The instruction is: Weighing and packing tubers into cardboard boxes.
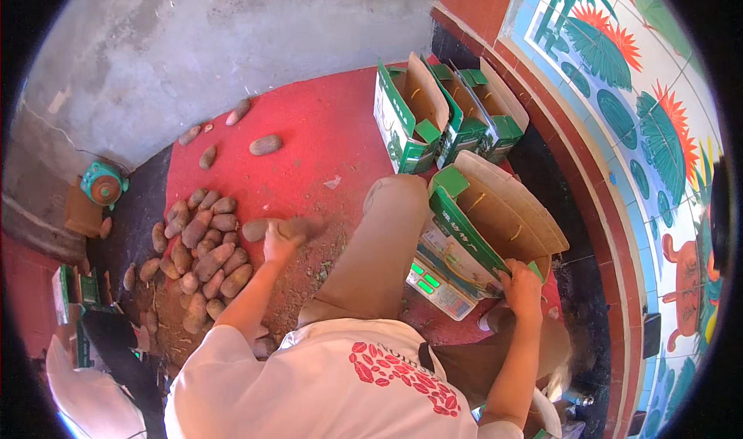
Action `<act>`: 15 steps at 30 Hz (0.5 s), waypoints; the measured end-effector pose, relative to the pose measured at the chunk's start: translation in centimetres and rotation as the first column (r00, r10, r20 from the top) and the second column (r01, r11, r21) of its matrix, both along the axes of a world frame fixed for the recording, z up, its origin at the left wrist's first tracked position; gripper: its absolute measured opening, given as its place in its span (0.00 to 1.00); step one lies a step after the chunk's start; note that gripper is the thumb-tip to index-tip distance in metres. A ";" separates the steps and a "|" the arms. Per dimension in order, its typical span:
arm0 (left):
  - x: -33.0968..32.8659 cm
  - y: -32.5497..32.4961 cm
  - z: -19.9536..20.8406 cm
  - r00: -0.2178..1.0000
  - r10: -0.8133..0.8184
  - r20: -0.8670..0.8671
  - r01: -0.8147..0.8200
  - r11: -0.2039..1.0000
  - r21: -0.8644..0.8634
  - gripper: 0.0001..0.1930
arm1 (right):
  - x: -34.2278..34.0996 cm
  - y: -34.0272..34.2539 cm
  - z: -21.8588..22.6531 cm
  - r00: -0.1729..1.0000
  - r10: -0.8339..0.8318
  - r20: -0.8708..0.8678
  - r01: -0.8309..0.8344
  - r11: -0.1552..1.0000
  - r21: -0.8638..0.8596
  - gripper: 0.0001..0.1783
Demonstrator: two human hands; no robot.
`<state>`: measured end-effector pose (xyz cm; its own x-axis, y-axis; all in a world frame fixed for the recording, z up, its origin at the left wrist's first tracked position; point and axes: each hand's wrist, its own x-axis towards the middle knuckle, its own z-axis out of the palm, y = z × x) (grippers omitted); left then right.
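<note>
My left hand (pixel 280 244) is closed around a brown tuber (pixel 257 229), above the red mat and to the right of the pile. Motion smears the brown shape (pixel 307 227) on the hand's other side, so I cannot tell whether it is one long tuber or two. The pile of tubers (pixel 213 261) is made up of several long, soil-covered ones. At right, my right hand (pixel 521 288) grips the near edge of an open green-and-white cardboard box (pixel 503 207). That box rests on a weighing scale (pixel 437 292) with lit green displays.
Three open cardboard boxes (pixel 410 118) stand in a row at the back right. Loose tubers (pixel 265 145) lie on the red mat (pixel 325 114) by the grey wall. A teal device (pixel 103 185) sits on a brown box (pixel 83 216). Another person's pale sleeve (pixel 85 385) shows at lower left.
</note>
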<state>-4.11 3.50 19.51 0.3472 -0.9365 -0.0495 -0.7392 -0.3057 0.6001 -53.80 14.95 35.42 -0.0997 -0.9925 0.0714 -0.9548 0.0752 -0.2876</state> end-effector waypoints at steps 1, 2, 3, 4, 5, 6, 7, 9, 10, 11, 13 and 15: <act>-0.4 -1.3 1.4 0.998 0.024 -0.059 -0.033 0.989 -0.142 0.36 | 0.0 0.0 0.0 1.000 0.001 0.000 -0.001 1.000 -0.003 0.11; -1.8 -2.4 4.3 0.983 -0.025 -0.184 -0.016 0.975 -0.219 0.36 | -0.2 0.2 -0.2 1.000 -0.006 0.017 0.006 1.000 -0.007 0.11; -3.4 -3.0 7.7 0.951 -0.078 -0.300 -0.015 0.955 -0.297 0.35 | -0.4 0.3 -0.3 0.999 -0.007 0.038 0.007 1.000 -0.012 0.11; -4.4 -3.8 9.9 0.952 -0.113 -0.286 0.004 0.935 -0.356 0.34 | -0.3 0.2 -0.2 0.999 -0.003 0.038 0.003 1.000 -0.016 0.11; -5.4 -4.4 11.8 0.952 -0.147 -0.268 0.025 0.911 -0.412 0.32 | -0.2 0.1 -0.2 0.999 -0.011 0.034 0.011 1.000 -0.002 0.11; -6.9 -4.7 13.9 0.918 -0.222 -0.327 0.057 0.893 -0.446 0.32 | -0.2 0.1 -0.3 0.999 -0.023 0.029 0.023 1.000 0.013 0.12; -8.5 -4.7 16.0 0.876 -0.296 -0.382 0.085 0.873 -0.480 0.31 | -0.2 0.1 -0.3 0.999 -0.023 0.030 0.023 1.000 0.010 0.12; -12.2 -4.6 19.2 0.707 -0.459 -0.538 0.153 0.842 -0.517 0.32 | -0.5 0.3 -0.4 1.000 -0.027 0.003 0.026 0.999 0.018 0.11; -13.8 -4.8 19.7 0.625 -0.516 -0.585 0.188 0.828 -0.529 0.34 | -0.5 0.4 -0.5 1.000 -0.030 0.001 0.030 0.999 0.017 0.11; -15.4 -4.9 20.1 0.538 -0.564 -0.626 0.219 0.811 -0.543 0.35 | -0.5 0.4 -0.5 1.000 -0.025 0.005 0.025 1.000 0.007 0.11; -18.8 -4.6 21.7 0.479 -0.674 -0.562 0.327 0.732 -0.598 0.36 | -0.4 0.3 -0.5 1.000 -0.017 0.008 0.017 1.000 -0.006 0.11; -22.0 -4.7 21.4 0.392 -0.705 -0.591 0.391 0.709 -0.586 0.36 | -0.2 0.2 -0.3 1.000 -0.021 0.006 0.021 0.999 0.033 0.11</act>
<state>-26.15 -1.25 40.88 -0.2713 -0.9089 0.3166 0.0903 0.3035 0.9485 -54.05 15.19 35.16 -0.1208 -0.9920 0.0376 -0.9511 0.1049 -0.2904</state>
